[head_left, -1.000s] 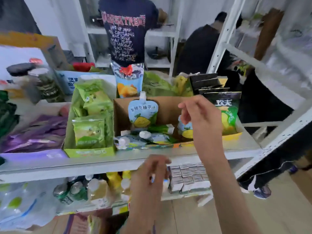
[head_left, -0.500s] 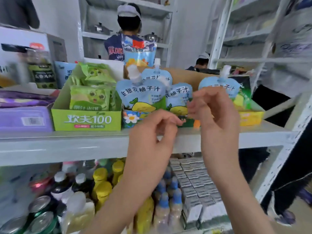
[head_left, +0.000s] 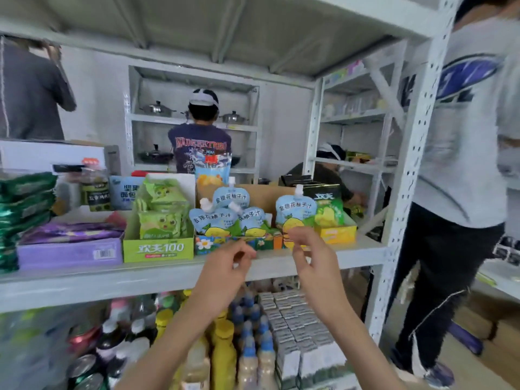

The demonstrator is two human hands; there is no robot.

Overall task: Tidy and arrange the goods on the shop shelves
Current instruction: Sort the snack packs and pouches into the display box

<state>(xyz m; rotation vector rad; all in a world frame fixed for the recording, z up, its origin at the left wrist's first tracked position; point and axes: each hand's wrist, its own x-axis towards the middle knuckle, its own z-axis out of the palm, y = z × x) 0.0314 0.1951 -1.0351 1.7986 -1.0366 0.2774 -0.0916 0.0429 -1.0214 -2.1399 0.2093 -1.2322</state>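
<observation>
Several light-blue spouted juice pouches stand upright in a flowered cardboard tray on the grey middle shelf. One more of these pouches stands at the tray's right end. My left hand hovers just in front of the tray's front wall, fingers loosely curled, holding nothing. My right hand is raised before the right pouch; its fingertips overlap the pouch's lower edge and grip nothing that I can see.
A green snack box and a purple box sit left of the tray, a yellow box to its right. Bottles, cans and small cartons fill the lower shelf. A person stands close on the right beyond the perforated upright.
The camera has dropped from above the shelf to its level. The pouches that lay flat now stand upright. Both hands have drawn back a little from the tray.
</observation>
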